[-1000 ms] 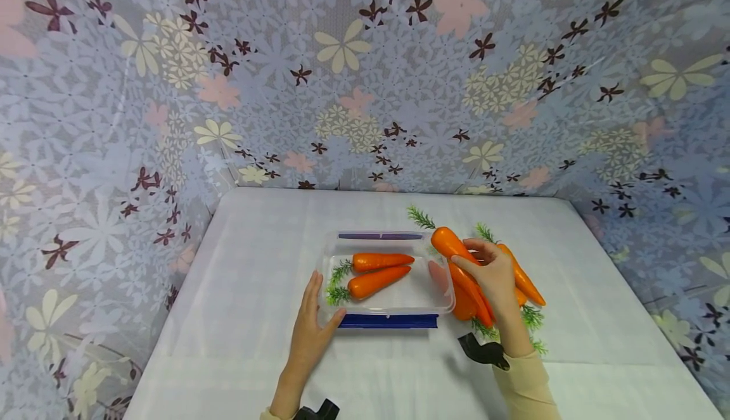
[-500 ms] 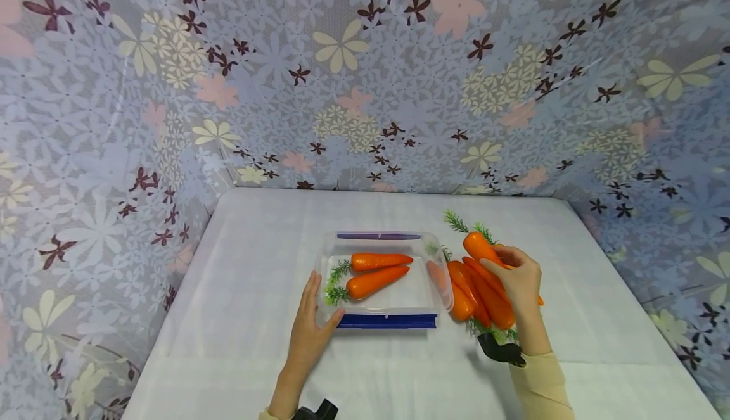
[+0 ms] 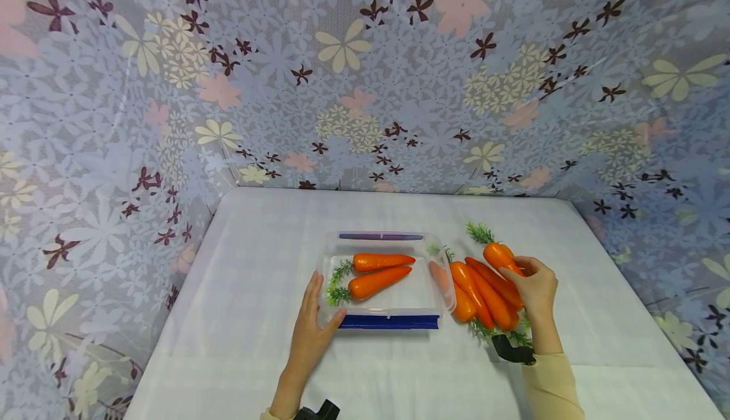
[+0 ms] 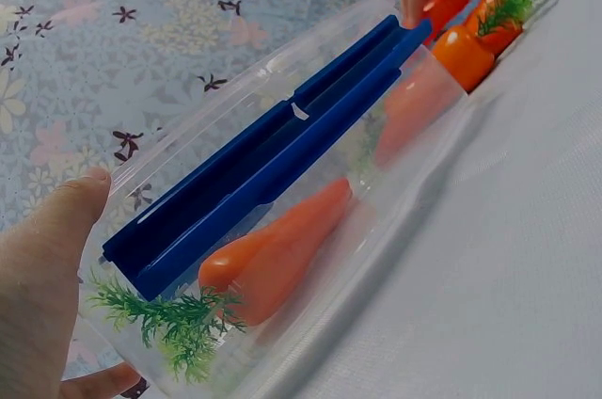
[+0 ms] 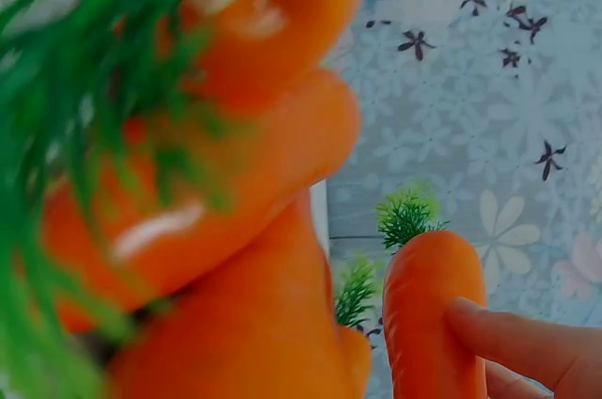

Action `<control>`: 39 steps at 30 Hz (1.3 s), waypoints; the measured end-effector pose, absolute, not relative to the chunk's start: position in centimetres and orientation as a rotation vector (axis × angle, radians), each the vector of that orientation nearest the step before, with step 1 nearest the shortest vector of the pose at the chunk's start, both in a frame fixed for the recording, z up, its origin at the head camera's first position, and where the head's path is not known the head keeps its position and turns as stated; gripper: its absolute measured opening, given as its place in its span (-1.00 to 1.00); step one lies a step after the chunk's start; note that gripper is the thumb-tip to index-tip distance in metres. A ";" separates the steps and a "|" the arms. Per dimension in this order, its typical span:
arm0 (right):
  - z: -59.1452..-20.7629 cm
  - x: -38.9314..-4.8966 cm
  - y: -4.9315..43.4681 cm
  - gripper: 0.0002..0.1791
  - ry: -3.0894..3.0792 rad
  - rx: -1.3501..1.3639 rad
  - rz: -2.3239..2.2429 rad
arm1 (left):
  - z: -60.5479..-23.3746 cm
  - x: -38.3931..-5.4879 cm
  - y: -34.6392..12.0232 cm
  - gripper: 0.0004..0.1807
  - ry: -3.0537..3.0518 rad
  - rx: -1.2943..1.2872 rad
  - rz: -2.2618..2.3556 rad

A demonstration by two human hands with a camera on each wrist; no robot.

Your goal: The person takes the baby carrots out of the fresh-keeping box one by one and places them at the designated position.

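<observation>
A clear plastic container (image 3: 422,293) with blue side clips holds two orange carrots (image 3: 379,282), their green tops toward the left. My left hand (image 3: 310,331) rests against its left end, fingers fairly straight along the wall and thumb at the front corner. In the left wrist view the thumb (image 4: 75,206) touches the rim. My right hand (image 3: 538,284) pinches a carrot (image 3: 499,255) near its thick end, with the leafy top pointing away from me. The right wrist view shows the thumb or a finger (image 5: 517,338) pressed on that carrot's side. The hand hides its tip.
Several more carrots (image 3: 485,293) lie in a pile just right of the container, some overlapping. A white cloth (image 3: 274,217) covers the table. Flower-patterned fabric (image 3: 342,90) stands behind and at both sides.
My right hand has moved to the right with the pinched carrot, from beside the container's right end across the pile to its far side. The left hand and container stay in place.
</observation>
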State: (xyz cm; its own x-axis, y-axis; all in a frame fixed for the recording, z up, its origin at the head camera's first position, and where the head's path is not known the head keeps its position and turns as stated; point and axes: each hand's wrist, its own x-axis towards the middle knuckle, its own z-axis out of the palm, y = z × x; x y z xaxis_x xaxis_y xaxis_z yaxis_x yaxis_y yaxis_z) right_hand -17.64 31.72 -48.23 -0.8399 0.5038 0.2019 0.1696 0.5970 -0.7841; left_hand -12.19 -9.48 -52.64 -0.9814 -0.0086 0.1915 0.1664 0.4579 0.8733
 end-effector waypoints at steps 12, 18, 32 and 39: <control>-49.4 -17.7 32.6 -0.62 -2.498 -0.561 0.986 | -52.5 -12.2 -9.5 -0.14 -2.525 -0.134 -1.565; -50.1 -18.0 33.3 -0.60 -2.550 -0.533 0.911 | -52.7 -12.2 -9.5 -0.13 -2.528 -0.133 -1.549; -50.9 -18.0 34.1 -0.69 -2.550 -0.539 0.988 | -52.7 -12.2 -9.4 -0.14 -2.521 -0.151 -1.535; -49.9 -17.9 33.3 -0.70 -2.458 -0.487 1.068 | -52.9 -12.3 -9.4 -0.14 -2.508 -0.168 -1.530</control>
